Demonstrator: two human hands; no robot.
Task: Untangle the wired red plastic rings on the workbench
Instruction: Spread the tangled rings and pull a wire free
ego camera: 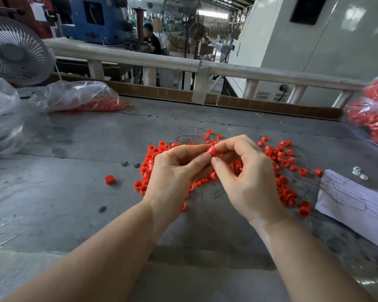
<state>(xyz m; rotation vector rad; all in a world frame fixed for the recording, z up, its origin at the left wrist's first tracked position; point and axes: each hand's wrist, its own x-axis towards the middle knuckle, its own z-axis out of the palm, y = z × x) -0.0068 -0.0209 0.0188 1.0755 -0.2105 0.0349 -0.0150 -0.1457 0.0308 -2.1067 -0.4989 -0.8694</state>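
The grey bench (74, 149) spreads out on all sides of the fingers, with clear plastic bags of red parts well off to their left (85, 99) and right (373, 118); beneath and around the fingers lies the tangle of red plastic rings (282, 158), strung on thin dark wire (190, 138) that loops out just beyond the fingertips; to the right of the fingers a sheet of lined paper (354, 199) lies under some stray wire; the left hand (172, 175) and right hand (247, 182) meet above the pile, the fingers of both curled and pinching a single red ring (213, 151) between thumb and forefinger tips; one loose red ring (109, 179) sits apart, well left of the fingers. The likely trouble from here is a sharp pull: wire trailing from the pinched ring seems to run back into the heap, so tugging could tighten knots, drag neighbouring rings along, or kink the wire; the thin strand could also slip unseen from the fingers. The paper carries handwriting, but it is too blurred to read; no brand or label is legible anywhere.
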